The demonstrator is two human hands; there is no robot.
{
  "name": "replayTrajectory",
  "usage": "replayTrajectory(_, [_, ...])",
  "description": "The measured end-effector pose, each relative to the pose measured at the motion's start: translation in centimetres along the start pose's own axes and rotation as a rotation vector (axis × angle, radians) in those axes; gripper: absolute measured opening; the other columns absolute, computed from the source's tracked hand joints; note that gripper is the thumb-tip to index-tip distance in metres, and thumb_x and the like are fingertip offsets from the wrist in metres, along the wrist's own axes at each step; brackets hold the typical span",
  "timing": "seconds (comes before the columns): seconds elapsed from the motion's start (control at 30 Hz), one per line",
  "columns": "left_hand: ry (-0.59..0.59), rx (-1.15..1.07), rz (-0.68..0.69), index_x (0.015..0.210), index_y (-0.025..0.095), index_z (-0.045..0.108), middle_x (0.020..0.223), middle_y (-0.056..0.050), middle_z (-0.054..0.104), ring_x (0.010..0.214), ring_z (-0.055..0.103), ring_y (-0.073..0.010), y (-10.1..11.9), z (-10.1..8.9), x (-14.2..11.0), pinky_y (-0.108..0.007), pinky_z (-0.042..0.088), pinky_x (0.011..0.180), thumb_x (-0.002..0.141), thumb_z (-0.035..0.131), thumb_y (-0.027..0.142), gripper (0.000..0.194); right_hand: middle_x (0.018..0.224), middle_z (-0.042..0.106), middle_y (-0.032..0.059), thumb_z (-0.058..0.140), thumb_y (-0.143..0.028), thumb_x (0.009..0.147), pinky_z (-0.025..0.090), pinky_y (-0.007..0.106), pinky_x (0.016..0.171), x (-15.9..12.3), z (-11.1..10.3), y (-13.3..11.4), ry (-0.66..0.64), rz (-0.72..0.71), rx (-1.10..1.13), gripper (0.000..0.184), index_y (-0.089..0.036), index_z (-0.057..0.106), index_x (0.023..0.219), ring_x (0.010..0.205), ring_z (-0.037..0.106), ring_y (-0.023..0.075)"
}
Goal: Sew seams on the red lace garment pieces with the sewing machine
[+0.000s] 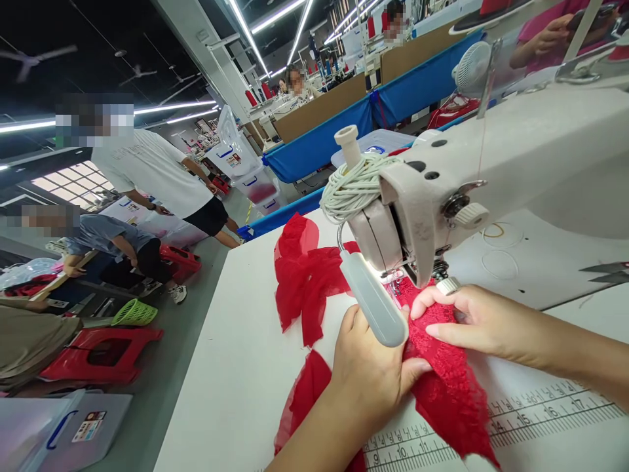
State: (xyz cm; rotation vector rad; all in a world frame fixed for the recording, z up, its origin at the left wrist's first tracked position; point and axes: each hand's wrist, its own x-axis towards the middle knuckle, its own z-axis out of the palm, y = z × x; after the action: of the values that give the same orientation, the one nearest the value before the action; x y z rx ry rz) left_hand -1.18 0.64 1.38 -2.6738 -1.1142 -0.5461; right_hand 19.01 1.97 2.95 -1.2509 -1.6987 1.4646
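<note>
A piece of red lace fabric (pixel 442 354) runs from under the needle area of a white sewing machine (pixel 535 151) toward the table's front edge. My left hand (pixel 366 367) grips the left edge of the lace, thumb on top; a grey lamp head (pixel 376 305) hides some of its fingers. From the right, my right hand (pixel 472 321) pinches the lace between thumb and fingers, close to the presser foot (pixel 393 282). Sheer red fabric pieces (pixel 309 275) lie left of the machine head. More red fabric (pixel 307 393) passes beneath my left forearm.
Black scissors (pixel 607 270) rest at the right. A printed ruler scale (pixel 531 416) crosses the white tabletop (pixel 236 367) in front. Bundled pale cord (pixel 356 183) hangs on the machine head. Red stools (pixel 105 354), plastic boxes (pixel 73 426) and several people are beyond the table.
</note>
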Motion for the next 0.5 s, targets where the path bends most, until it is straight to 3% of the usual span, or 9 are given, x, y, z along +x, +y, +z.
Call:
replayTrajectory(0.1, [0.022,0.016,0.002,0.116,0.016,0.066,0.119,-0.012,0.064,0.094,0.058,-0.0264,0.0,0.13,0.02,-0.041,0.048,0.08,0.101,0.013,0.057,0.069,0.087,0.068,-0.0013,0.061,-0.028,0.078,0.049,0.03,0.076,-0.04,-0.38,-0.15,-0.057,0.085,0.199,0.015,-0.023,0.062,0.091,0.08,0.061,0.0174])
replayTrajectory(0.23, [0.037,0.028,0.0,0.114,0.015,0.066,0.118,-0.012,0.064,0.094,0.058,-0.0263,-0.05,0.29,0.01,-0.04,0.048,0.079,0.101,0.013,0.059,0.07,0.08,0.062,-0.0008,0.059,-0.032,0.083,0.049,0.029,0.069,0.01,-0.29,-0.13,-0.091,0.167,0.404,0.011,-0.022,0.056,0.084,0.075,0.059,0.0162])
replayTrajectory(0.43, [0.052,-0.009,-0.007,0.116,0.016,0.065,0.117,-0.011,0.064,0.095,0.057,-0.0264,-0.04,0.37,-0.02,-0.041,0.048,0.081,0.099,0.006,0.06,0.075,0.103,0.063,0.0038,0.063,-0.035,0.085,0.05,0.032,0.089,-0.31,-0.09,0.39,-0.242,0.264,0.604,0.021,-0.022,0.058,0.1,0.101,0.059,0.0204])
replayTrajectory(0.5, [0.064,-0.024,-0.01,0.115,0.016,0.065,0.118,-0.011,0.065,0.097,0.057,-0.0263,0.1,0.28,0.08,-0.042,0.047,0.084,0.099,0.006,0.061,0.076,0.1,0.063,0.0037,0.064,-0.038,0.084,0.05,0.033,0.089,-0.36,-0.26,0.4,-0.242,0.324,0.618,0.024,-0.022,0.058,0.101,0.1,0.061,0.0206])
